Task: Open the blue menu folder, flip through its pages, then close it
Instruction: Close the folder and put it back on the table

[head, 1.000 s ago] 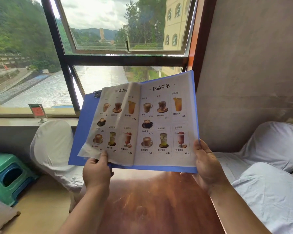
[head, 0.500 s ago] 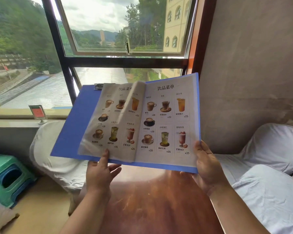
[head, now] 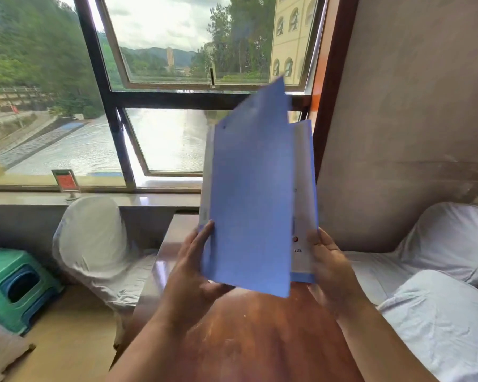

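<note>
window (head: 163, 139) light falls over a brown table (head: 260, 340). above it the blue menu folder (head: 249, 194) is nearly shut, front cover swinging over the pages; only closing remains. left hand (head: 193, 274) and right hand (head: 330, 268) grip its lower edges. white-covered chairs (head: 94, 244) stand clear.

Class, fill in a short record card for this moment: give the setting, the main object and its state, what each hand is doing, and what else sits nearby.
setting: wooden table by a window
main object: blue menu folder, held upright above the table
folder state: partly closed, front cover swung most of the way over, a strip of printed page still showing
left hand: holding the front cover's lower edge
right hand: gripping the back cover's lower right edge
nearby: green stool, white-covered chair
</note>
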Action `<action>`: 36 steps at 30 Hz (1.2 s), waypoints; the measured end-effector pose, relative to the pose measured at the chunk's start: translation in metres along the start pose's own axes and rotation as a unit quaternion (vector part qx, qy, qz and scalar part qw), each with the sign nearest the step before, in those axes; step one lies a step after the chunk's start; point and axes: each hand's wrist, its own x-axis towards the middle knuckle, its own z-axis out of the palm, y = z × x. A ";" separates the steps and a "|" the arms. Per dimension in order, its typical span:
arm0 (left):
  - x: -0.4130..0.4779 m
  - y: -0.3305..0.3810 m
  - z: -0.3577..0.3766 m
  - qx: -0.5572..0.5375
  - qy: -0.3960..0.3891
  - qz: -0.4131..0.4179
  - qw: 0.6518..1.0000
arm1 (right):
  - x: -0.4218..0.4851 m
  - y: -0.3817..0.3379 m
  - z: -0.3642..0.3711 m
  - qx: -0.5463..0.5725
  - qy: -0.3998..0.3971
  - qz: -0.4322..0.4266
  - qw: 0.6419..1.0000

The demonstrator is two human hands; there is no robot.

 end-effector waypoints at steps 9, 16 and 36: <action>0.013 0.000 0.006 -0.201 0.072 -0.087 0.973 | -0.011 -0.008 0.015 -0.061 -0.029 -0.015 0.998; 0.011 -0.002 0.006 -0.132 0.135 -0.084 0.978 | -0.007 -0.016 0.019 -0.025 -0.030 -0.021 0.999; -0.062 -0.072 0.037 -0.080 0.028 -0.224 0.971 | -0.022 0.072 -0.042 -0.171 0.083 0.039 0.981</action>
